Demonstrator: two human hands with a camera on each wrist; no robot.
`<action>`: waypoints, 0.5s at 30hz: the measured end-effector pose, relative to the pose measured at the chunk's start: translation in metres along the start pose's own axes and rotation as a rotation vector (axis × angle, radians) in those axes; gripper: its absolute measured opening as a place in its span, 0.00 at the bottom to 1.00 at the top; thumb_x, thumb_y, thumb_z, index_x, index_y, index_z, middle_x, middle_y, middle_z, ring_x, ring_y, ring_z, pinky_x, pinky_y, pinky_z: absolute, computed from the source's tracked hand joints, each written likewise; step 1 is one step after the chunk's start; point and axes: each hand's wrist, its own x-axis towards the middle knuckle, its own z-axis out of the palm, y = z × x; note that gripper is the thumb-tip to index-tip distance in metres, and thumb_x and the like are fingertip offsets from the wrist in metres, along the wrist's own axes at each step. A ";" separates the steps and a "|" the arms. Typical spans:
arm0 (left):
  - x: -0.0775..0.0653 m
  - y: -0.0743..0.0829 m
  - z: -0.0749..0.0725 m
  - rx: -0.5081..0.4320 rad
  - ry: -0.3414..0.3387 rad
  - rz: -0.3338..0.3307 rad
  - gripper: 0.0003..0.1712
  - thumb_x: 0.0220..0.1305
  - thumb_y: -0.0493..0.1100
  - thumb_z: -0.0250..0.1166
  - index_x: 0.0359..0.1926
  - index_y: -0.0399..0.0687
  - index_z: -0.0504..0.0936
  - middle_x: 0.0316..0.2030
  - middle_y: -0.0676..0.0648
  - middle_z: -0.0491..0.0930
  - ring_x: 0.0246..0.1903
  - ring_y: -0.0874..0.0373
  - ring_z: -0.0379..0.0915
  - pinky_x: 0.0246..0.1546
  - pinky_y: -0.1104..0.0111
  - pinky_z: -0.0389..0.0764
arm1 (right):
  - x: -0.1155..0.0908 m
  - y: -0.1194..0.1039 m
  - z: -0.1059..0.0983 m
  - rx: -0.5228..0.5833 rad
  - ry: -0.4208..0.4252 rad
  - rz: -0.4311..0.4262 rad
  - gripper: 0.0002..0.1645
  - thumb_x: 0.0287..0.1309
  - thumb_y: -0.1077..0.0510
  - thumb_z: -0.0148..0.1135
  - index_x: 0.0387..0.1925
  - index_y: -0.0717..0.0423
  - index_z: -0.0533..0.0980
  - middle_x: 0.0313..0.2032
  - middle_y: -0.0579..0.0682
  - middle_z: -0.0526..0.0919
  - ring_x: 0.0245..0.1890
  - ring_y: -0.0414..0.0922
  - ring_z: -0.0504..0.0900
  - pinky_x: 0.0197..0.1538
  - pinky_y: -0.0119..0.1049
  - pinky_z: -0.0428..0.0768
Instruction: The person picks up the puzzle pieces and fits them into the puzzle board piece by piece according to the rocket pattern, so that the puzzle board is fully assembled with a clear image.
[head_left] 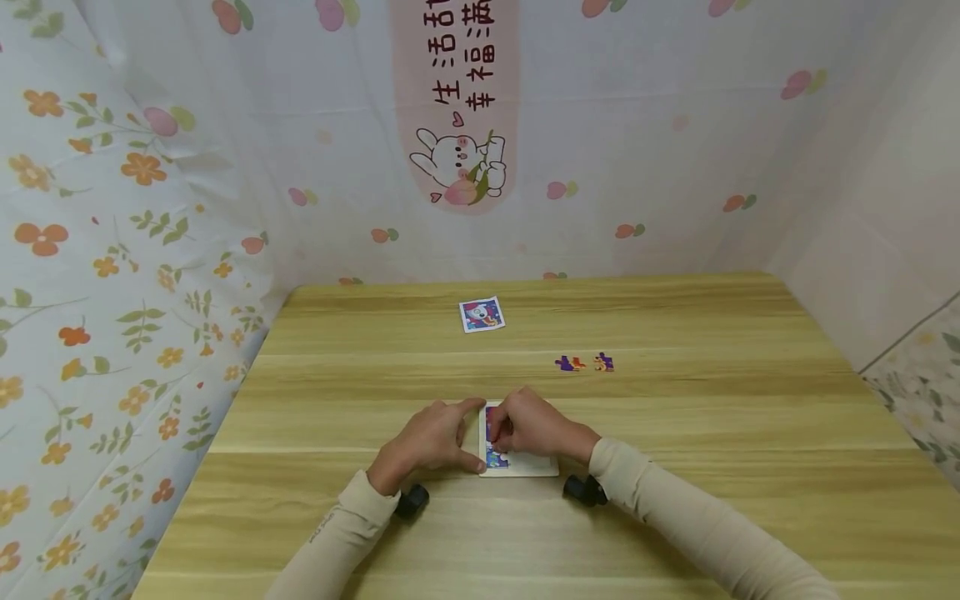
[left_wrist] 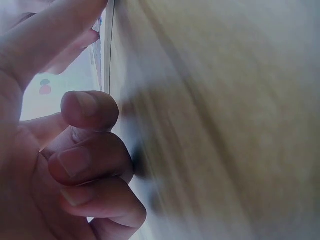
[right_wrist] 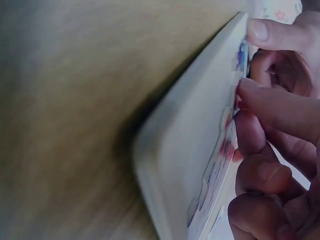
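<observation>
A small puzzle board [head_left: 534, 468] with a pale rim and floor lies before me, its left part filled with colourful joined pieces [head_left: 495, 460]. My left hand [head_left: 429, 437] holds the board by its left side, index finger at the far corner and thumb at the near one. In the left wrist view, its other fingers [left_wrist: 95, 162] are curled beside the edge. Over the board, my right hand [head_left: 534, 423] pinches a reddish puzzle piece [right_wrist: 238, 102] between thumb and index finger, right at the joined pieces. Most of that piece is hidden by the fingertips.
Beyond the board, to the right, lie loose purple and orange puzzle pieces [head_left: 570, 363]. A square picture card [head_left: 482, 315] rests farther back on the wooden table [head_left: 697, 367]. Patterned cloth [head_left: 645, 150] hangs behind the table and at both sides.
</observation>
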 end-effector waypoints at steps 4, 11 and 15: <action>0.001 0.001 0.000 0.004 0.003 0.011 0.54 0.42 0.56 0.83 0.69 0.45 0.70 0.15 0.58 0.67 0.16 0.65 0.62 0.18 0.72 0.59 | -0.002 0.000 0.000 -0.035 0.012 0.010 0.07 0.51 0.63 0.75 0.23 0.52 0.83 0.21 0.41 0.82 0.21 0.28 0.72 0.27 0.23 0.72; 0.000 0.002 -0.001 0.000 0.004 0.009 0.54 0.43 0.55 0.83 0.69 0.45 0.71 0.15 0.58 0.67 0.16 0.65 0.61 0.18 0.72 0.59 | -0.004 -0.002 0.001 -0.117 0.037 -0.001 0.10 0.51 0.60 0.76 0.21 0.49 0.81 0.19 0.39 0.80 0.21 0.28 0.70 0.26 0.22 0.70; -0.001 0.003 -0.001 -0.012 0.002 0.006 0.54 0.43 0.55 0.83 0.70 0.45 0.70 0.15 0.57 0.67 0.16 0.65 0.62 0.18 0.72 0.59 | -0.005 -0.004 0.001 -0.143 0.039 -0.004 0.10 0.51 0.60 0.76 0.21 0.49 0.81 0.19 0.39 0.80 0.21 0.28 0.69 0.26 0.22 0.70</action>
